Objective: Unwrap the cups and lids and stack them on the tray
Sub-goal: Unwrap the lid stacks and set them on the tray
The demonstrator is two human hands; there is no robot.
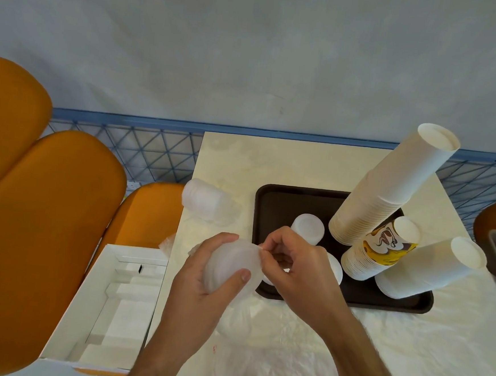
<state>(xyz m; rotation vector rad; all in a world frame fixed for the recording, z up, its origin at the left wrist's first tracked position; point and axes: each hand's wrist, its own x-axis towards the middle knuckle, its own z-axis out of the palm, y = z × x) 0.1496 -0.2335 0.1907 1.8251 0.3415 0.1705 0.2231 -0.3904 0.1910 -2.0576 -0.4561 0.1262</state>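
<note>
While the left hand (204,276) curls around a wrapped stack of lids (231,266), its long axis running roughly left to right above the table's (272,166) near-left part, the right hand (291,262) pinches the wrap at the stack's right end. Just beyond, the dark tray (281,202) holds three tall cup stacks (389,184) leaning right; its left half has open room.

Left hand (204,276) curled in a grip, right hand (291,265) pinching beside it.
</note>
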